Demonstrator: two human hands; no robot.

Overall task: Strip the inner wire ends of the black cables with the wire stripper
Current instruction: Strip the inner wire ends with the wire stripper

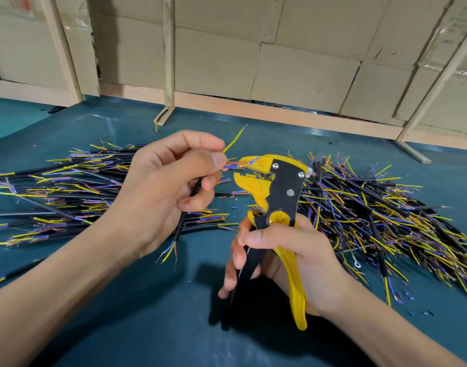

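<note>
I see a dark teal table point(126, 308) under everything. Along its far edge runs a pale wooden frame point(253, 107) with upright posts point(168, 49); flattened cardboard sheets point(301, 56) fill the gaps behind them, some with clear tape and creases. At the far right corner a slanted wooden brace point(436, 83) comes down to the table. Small snippets of coloured insulation point(233, 207) lie scattered near the table's middle, and more blue bits point(423, 312) sit toward the near right edge.

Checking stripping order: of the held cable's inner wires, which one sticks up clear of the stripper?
The yellow-green wire: it angles up past the left hand, while the blue and pink ones run into the wire stripper.
</note>
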